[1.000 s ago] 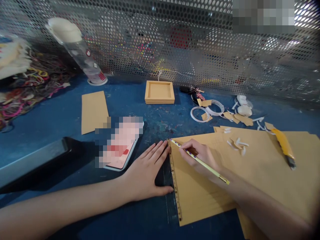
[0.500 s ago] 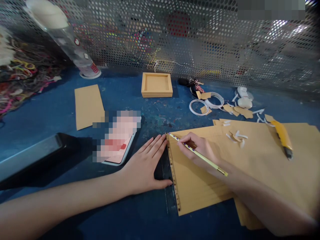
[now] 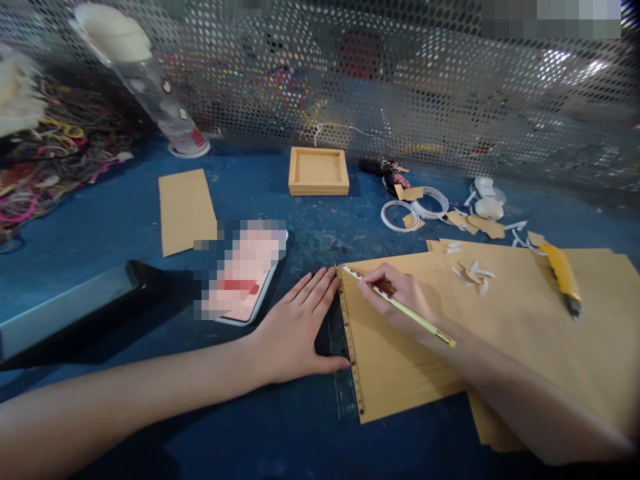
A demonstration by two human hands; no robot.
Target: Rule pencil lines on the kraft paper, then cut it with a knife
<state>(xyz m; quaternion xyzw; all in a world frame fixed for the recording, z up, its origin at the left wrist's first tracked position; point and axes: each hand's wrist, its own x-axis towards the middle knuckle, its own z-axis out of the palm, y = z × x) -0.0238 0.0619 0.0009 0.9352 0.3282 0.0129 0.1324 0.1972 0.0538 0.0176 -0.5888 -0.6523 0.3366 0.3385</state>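
Observation:
My left hand lies flat with fingers stretched out, pressing on a clear ruler. The ruler runs along the left edge of a brown paper sheet, which bears faint lines. In my right hand is a yellow pencil with purple dots. Its tip meets the sheet's upper left corner, close to my left fingertips. The right part of the sheet lies by a larger stack of brown paper, partly covered by my right forearm.
A yellow box cutter and paper scraps rest on the stack. Behind are tape rolls, keys and a small tan box. Leftward are a phone, a brown card, a black stand and a clear bottle.
The view has shifted slightly, so things sit a little further right. My hands, the ruler and the pencil keep nearly the same places on the sheet.

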